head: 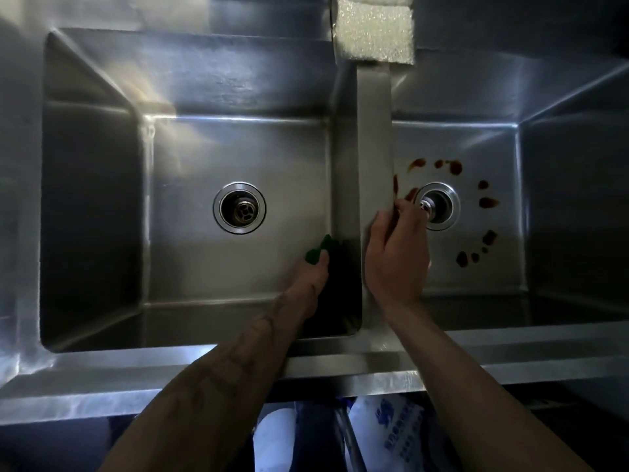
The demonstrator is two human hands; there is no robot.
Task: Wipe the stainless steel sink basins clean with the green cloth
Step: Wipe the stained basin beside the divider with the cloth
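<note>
A pale sponge (pixel 374 28) lies on the far rim. Brown stains (pixel 456 167) surround the right basin's (pixel 476 141) drain (pixel 440 206). The left hand (pixel 311 274) grips the green cloth (pixel 321 250) in the left basin (pixel 221 267), beside the divider (pixel 372 131). The right hand (pixel 396 257) is curled; I cannot tell if it holds anything.

Green cloth (pixel 321 252) crumpled on left basin (pixel 204 267) floor.
</note>
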